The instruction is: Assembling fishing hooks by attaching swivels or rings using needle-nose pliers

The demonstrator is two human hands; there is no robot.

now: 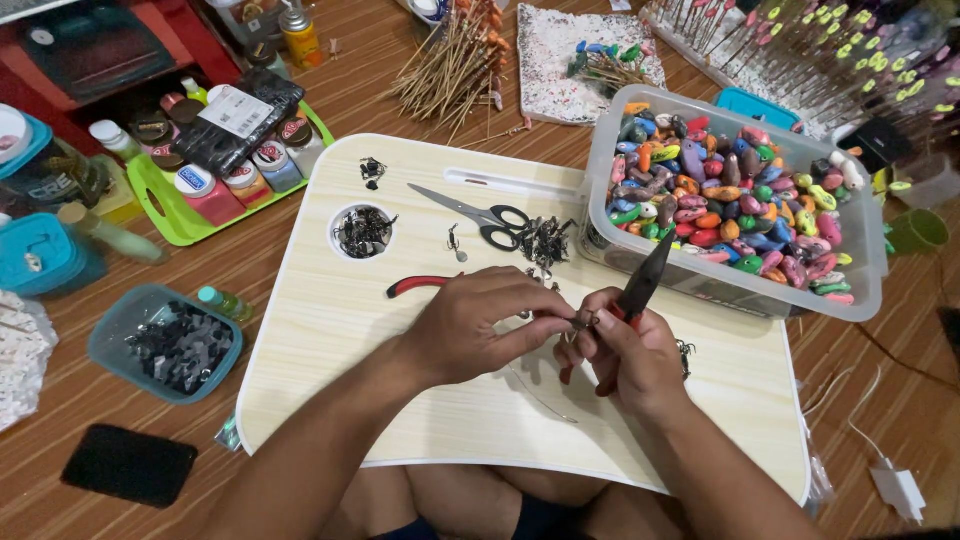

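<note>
My left hand (470,325) pinches a small dark metal hook piece (583,321) over the pale wooden lap table (330,350). My right hand (630,355) grips black needle-nose pliers (645,282) with red handles, their tips pointing up and away. The two hands meet at the small piece. A thin wire (540,398) trails on the table below the hands. Another red-handled tool (415,285) lies partly hidden behind my left hand.
A clear bin (730,290) of colourful painted lures stands at the right. Black scissors (470,213), a pile of dark hooks (545,240) and a hook-filled cup hole (363,232) lie ahead. A green tray (185,232) of jars and a teal tub (165,345) sit left.
</note>
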